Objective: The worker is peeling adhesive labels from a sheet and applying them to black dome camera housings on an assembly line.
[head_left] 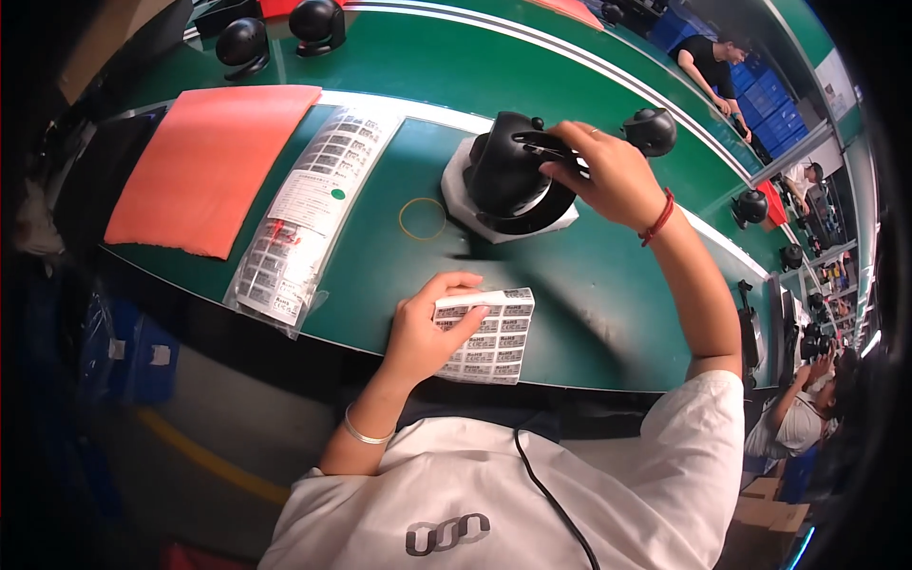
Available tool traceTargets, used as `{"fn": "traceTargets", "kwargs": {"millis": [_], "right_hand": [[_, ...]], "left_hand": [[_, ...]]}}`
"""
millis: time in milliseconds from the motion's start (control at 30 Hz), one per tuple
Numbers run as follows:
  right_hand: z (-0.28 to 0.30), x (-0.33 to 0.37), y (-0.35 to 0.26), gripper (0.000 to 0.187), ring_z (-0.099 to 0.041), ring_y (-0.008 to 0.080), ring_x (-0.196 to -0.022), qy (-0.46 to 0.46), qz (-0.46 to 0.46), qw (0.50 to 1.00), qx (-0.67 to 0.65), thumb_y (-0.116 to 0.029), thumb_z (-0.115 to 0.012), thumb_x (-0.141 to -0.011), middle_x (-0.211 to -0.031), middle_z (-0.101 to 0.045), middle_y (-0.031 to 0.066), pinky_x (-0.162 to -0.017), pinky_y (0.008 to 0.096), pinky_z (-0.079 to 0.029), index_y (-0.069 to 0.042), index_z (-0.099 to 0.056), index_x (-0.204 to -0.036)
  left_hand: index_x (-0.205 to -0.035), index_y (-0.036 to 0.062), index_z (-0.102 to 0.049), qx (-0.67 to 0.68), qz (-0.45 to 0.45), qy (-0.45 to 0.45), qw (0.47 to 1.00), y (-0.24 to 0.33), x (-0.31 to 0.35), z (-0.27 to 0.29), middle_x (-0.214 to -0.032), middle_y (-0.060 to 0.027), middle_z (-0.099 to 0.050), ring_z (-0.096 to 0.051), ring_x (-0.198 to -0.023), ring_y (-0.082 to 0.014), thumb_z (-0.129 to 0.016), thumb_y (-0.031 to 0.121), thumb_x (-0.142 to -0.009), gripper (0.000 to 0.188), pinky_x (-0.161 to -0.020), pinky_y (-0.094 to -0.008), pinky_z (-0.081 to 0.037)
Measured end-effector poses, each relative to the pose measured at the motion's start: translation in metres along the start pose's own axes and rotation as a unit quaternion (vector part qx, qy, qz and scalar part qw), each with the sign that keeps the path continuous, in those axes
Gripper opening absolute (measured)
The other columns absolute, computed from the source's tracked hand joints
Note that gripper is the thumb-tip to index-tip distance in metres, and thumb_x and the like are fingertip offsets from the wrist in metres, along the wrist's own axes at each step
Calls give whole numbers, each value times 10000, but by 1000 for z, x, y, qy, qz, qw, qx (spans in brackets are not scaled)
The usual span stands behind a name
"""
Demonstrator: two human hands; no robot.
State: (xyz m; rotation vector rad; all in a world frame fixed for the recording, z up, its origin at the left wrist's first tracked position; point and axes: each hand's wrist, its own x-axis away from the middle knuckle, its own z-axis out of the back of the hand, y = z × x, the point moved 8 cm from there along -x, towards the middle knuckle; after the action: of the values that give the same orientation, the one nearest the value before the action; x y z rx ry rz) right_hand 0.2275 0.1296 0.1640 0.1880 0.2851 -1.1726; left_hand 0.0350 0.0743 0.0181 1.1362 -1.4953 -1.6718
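Note:
My left hand [432, 328] is closed on a folded sheet of small silver-grey labels [503, 337], its thumb lying across the top, just above the table's near edge. Farther off, my right hand [608, 171] pinches a pair of black tweezers [546, 144]. Their tips reach the upper side of a rounded black camera-like device [499, 176]. This device rests tilted on a white pad [560, 223] with cut corners. I cannot make out whether a label is at the tweezers' tips.
Left of the device lie a thin yellow ring [422, 218], a plastic-wrapped pack of label sheets [313, 204] and an orange foam sheet [214, 166]. Across a raised edge, similar black devices [316, 26] stand on a green conveyor [418, 47]. A co-worker [712, 71] sits at the far right.

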Motion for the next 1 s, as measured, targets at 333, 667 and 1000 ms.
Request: {"fn": "traceTargets", "kwargs": {"millis": [333, 667, 1000], "right_hand": [[-29, 86, -67, 327, -654, 255, -763, 45, -27, 960, -274, -176, -803, -710, -888, -670, 113, -646, 315, -507, -22, -672, -966], [-72, 110, -71, 42, -518, 159, -547, 83, -82, 893, -434, -6, -662, -819, -698, -610, 87, -504, 271, -387, 17, -643, -789], [-72, 121, -42, 135, -462, 121, -620, 171, -130, 864, -455, -76, -569, -905, -814, -637, 90, -557, 261, -362, 21, -642, -846]], "left_hand": [[-939, -10, -643, 3, 14, 38, 999, -5, 2, 5, -788, -56, -699, -628, -712, -62, -737, 71, -828, 167, -630, -215, -497], [-964, 2, -648, 12, 19, 39, 999, -8, 1, 4, -762, -49, -703, -633, -694, -63, -747, 70, -821, 186, -631, -213, -500], [-1182, 4, -547, 31, 8, 29, 999, -9, -3, -1, -929, -78, -704, -645, -829, -95, -704, 15, -838, 378, -748, -234, -509]]}}
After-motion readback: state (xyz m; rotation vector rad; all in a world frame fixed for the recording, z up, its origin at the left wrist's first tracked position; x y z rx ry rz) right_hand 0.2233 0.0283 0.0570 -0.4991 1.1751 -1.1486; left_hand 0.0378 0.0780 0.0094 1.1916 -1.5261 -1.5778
